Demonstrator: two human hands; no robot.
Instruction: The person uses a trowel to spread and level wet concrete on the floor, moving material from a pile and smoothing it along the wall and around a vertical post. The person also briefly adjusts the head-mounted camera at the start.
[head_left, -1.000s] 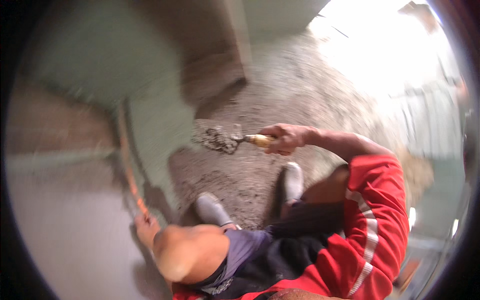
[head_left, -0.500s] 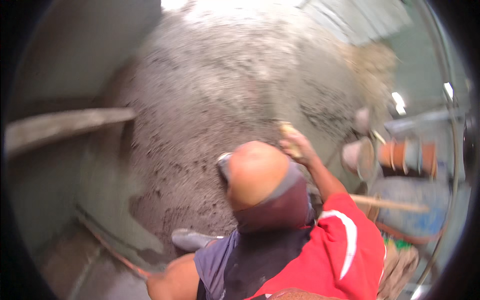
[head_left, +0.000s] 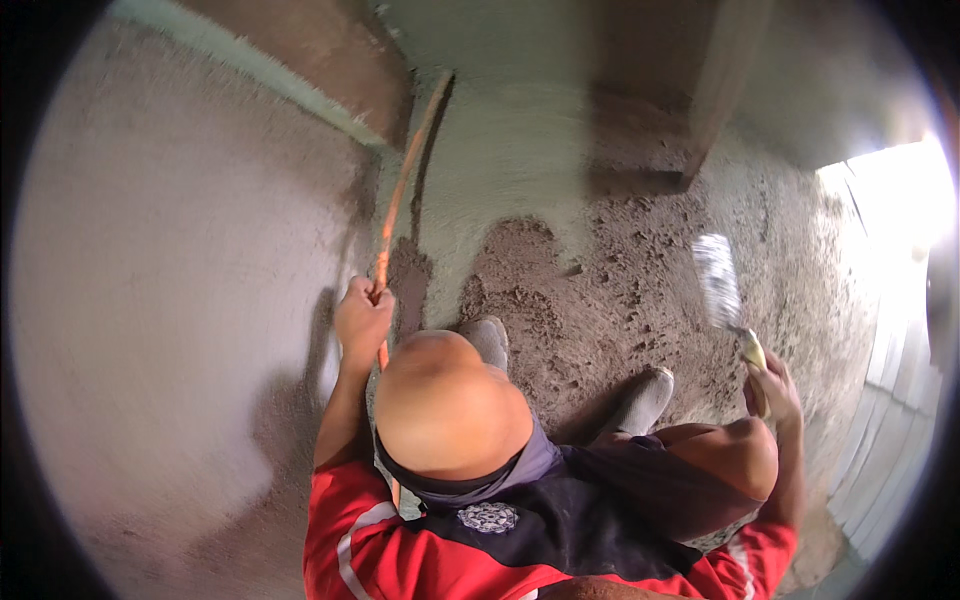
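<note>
My left hand (head_left: 362,318) is closed round a long, thin orange hose (head_left: 402,190), which runs from beside my knee up to the far wall base. Out to the right, my right hand (head_left: 776,392) grips the pale yellow handle of a trowel (head_left: 716,282). Its light metal blade points away from me and is smeared by motion. The blade is over rough, wet mortar (head_left: 630,290) spread on the floor; I cannot tell whether it touches. My two shoes stand in that mortar.
A plastered wall (head_left: 190,270) rises on my left. Smoother grey floor (head_left: 520,130) lies ahead, near an upright board (head_left: 715,100). Pale corrugated sheets (head_left: 890,430) and a bright opening are at the right. My bent knees stand between my hands.
My view has swung left; the buckets at the right have gone out of it. My left hand with the hose is now plainly visible. The trowel in my right hand now shows its blade.
</note>
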